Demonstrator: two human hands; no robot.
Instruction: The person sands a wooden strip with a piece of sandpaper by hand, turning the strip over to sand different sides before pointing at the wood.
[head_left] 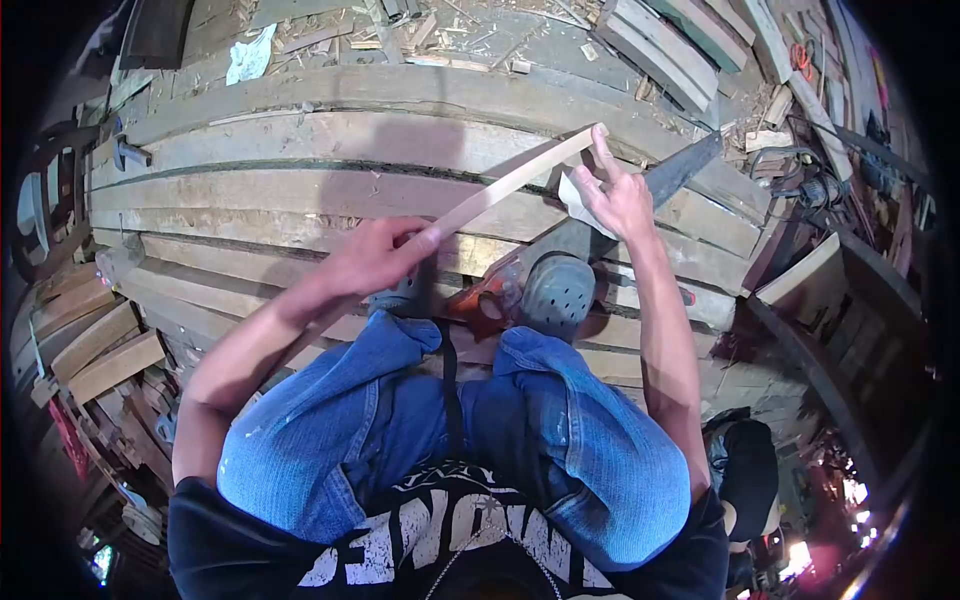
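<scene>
A slim, pale wooden strip [515, 182] slants up to the right across my view. My left hand [380, 258] is closed around its lower end, thumb lying along the wood. At the strip's far end is my right hand [617, 203], its index fingertip on the tip. A small whitish sheet, like folded paper [578, 202], shows under the right thumb, with the other fingers curled by it. Below lies a handsaw with a worn orange handle [488, 306]; its dark blade [685, 163] runs out to the upper right, partly hidden by my right hand.
I squat on long wooden planks [240, 195], one grey clog [557, 292] beside the saw handle. A clamp-like metal piece [128, 152] stands at left. Stacked boards [660, 52] and wood scraps lie ahead; a dark wooden frame [820, 350] is at right. Another person [748, 470] is behind, lower right.
</scene>
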